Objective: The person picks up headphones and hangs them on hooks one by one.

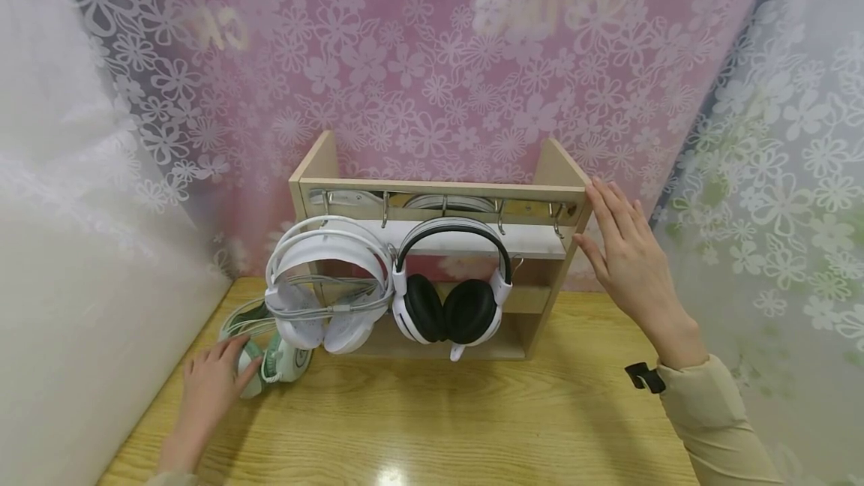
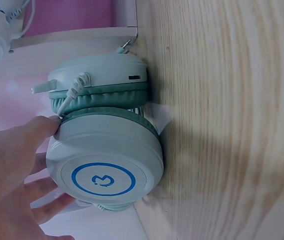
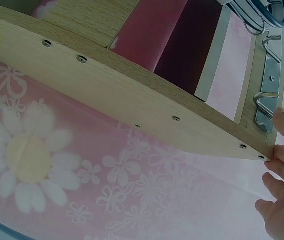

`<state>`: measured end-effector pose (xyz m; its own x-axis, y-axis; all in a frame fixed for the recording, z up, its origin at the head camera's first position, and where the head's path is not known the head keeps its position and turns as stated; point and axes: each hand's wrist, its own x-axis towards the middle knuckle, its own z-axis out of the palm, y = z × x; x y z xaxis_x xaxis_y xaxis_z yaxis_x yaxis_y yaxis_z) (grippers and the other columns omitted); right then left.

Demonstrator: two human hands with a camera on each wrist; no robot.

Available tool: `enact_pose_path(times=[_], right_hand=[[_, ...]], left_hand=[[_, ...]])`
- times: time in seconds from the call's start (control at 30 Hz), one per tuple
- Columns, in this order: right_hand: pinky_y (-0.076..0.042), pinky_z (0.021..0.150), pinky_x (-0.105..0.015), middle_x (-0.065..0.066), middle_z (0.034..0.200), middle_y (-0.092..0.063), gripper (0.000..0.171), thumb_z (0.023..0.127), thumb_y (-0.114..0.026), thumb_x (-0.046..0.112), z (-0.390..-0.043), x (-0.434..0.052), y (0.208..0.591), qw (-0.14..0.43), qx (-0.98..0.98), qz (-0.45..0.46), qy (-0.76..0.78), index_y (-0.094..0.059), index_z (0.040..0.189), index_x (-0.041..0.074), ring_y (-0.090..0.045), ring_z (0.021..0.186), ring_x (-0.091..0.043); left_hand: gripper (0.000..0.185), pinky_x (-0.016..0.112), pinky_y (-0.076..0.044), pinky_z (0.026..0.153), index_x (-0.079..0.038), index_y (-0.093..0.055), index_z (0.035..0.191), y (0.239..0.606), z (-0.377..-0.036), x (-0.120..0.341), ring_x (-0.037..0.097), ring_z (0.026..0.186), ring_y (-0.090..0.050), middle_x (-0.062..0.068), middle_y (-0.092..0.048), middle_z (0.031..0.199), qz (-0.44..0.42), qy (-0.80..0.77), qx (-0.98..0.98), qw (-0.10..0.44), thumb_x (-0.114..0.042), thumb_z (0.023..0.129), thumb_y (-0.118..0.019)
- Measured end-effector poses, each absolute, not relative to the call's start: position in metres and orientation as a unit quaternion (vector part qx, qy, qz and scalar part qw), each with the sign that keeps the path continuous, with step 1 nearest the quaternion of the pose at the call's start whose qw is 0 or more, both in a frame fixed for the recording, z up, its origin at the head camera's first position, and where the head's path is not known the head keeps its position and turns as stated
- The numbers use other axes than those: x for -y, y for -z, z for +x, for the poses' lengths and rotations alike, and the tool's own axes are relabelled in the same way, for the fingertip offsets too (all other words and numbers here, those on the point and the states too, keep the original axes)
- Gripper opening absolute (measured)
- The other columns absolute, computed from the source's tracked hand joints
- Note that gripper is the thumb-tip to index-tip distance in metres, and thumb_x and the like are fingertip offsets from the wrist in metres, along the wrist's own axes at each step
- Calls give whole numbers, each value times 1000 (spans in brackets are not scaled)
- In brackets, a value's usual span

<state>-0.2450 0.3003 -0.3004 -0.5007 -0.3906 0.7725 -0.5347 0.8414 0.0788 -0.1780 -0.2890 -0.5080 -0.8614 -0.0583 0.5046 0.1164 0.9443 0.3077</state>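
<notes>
At the rack's lower left, my left hand [image 1: 209, 385] has its thumb and fingers round one ear cup of the green and white headphones [image 1: 290, 358], which rest on the table. In the left wrist view that ear cup [image 2: 104, 175] bears a blue ring logo. My right hand [image 1: 631, 265] rests on the upper right corner of a wooden rack [image 1: 550, 291], fingers straight along its side and thumb near the front edge. From the rack's hooks hang white headphones [image 1: 324, 246] with a bundled grey cable, and beside them white headphones with black pads [image 1: 466, 310].
A row of metal hooks [image 1: 499, 216] runs along the rack's front bar. Behind it stands a pink flowered curtain [image 1: 432, 81]. Pale sheets [image 1: 101, 246] close in both sides of the wooden table [image 1: 432, 426].
</notes>
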Motion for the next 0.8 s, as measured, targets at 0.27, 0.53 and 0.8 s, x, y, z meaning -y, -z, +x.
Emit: enact_pose_path(times=[0.27,0.53,0.8], right_hand=[[-13,125,-50,-12,166,-28,72,108,-29,55,-244,-301,299,418,865,266,-83,-28,160,5,-26,152,-34],[-14,125,-50,-15,164,-31,71,108,-30,54,-243,-300,299,423,861,268,-87,-29,160,5,-28,150,-37],[-15,125,-51,-13,165,-30,70,108,-32,53,-243,-300,299,421,862,267,-88,-29,160,5,-27,152,-35]], left_hand=[[52,71,-39,85,-2,-67,124,511,-166,283,57,102,-59,29,-66,120,-12,166,943,288,-27,82,-82],[52,72,-38,89,-2,-66,125,514,-155,280,56,104,-57,29,-65,120,-1,168,945,280,-28,82,-82],[52,67,-38,88,-2,-67,124,514,-142,277,55,102,-57,29,-65,118,-1,171,942,288,-28,81,-83]])
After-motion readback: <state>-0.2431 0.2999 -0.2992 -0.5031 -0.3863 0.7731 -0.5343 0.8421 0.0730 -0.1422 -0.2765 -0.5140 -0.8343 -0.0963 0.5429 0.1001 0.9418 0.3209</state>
